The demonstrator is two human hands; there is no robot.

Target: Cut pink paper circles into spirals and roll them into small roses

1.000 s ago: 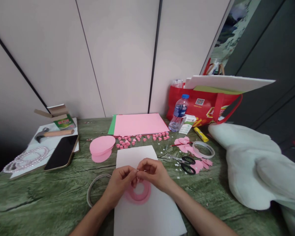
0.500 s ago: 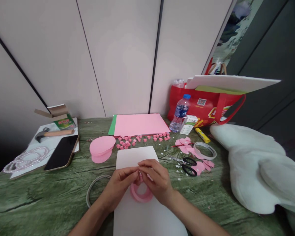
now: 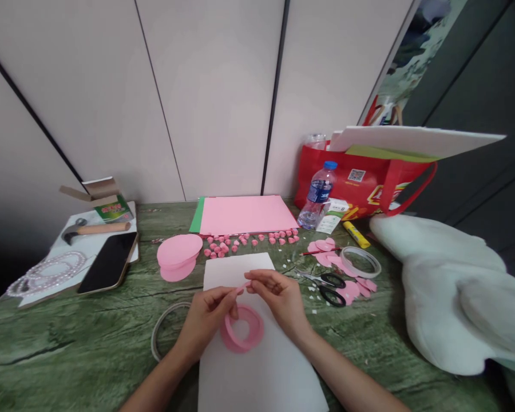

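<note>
- Bending or working a short pink strip (image 3: 242, 287) seems to be the step in hand; it is held just above the white board (image 3: 261, 372), over the middle part.
- Many small pink pieces (image 3: 218, 249) are already formed, compact and scattered in a band on the counter (image 3: 124, 343), just beyond the far edge of the white board.
- The strip looks unfinished beside them, thin and drawn out rather than gathered into a lump.
- A pink roll (image 3: 256, 331) stands over the white board, right below the fingertips; its wall is thick, so I judge that plenty is left on it. Whether the strip joins it cannot be told.
- The left hand (image 3: 210, 317), above the white board's left edge, is curled in, thumb and forefinger pinching the strip's near end; its lower fingertips are close to the roll, perhaps touching it.
- The right hand (image 3: 278, 297), over the white board's right edge, is looser: thumb and fingertips meet lightly at the strip's other end, the remaining fingers partly extended.
</note>
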